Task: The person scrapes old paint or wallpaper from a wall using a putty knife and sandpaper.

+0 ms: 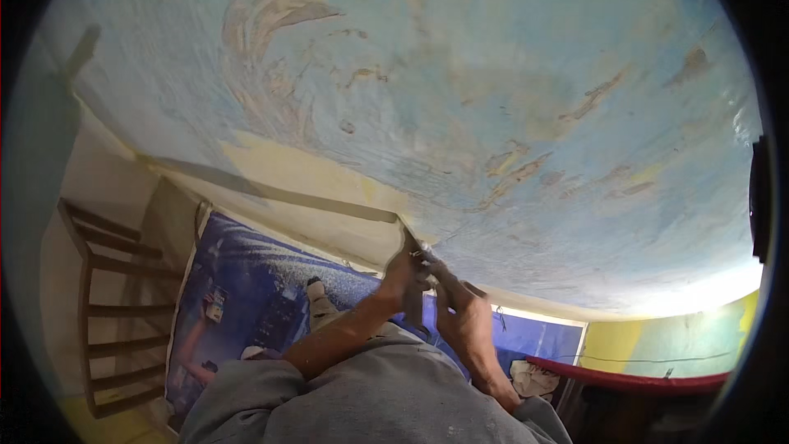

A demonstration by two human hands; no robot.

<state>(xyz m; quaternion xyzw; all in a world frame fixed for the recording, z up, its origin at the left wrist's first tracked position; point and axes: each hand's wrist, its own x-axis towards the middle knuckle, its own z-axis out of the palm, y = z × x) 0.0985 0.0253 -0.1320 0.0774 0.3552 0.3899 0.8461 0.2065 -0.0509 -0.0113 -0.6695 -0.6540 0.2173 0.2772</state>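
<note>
In front of my body, close to the lower edge of a patchy light blue wall (pixel 493 74), my two hands meet. My left hand (pixel 399 284) is closed, its fingers around a dark grey, narrow piece that I cannot name. Beside it, my right hand (pixel 467 325) is also closed, with its fingertips reaching toward the left ones. A small whitish lump (pixel 425 253) shows between the fingertips. Dimness and smeared grey material hide the exact shape of what they grip. Both forearms come up from below, out of grey sleeves.
Brown and yellow scraped patches (pixel 279 8) mark the wall. At left leans a slatted wooden frame (pixel 123 310), like a ladder or chair back. A blue printed sheet (pixel 238 279) covers the floor under my foot (pixel 316 288). To the right is a red-edged surface (pixel 641 380).
</note>
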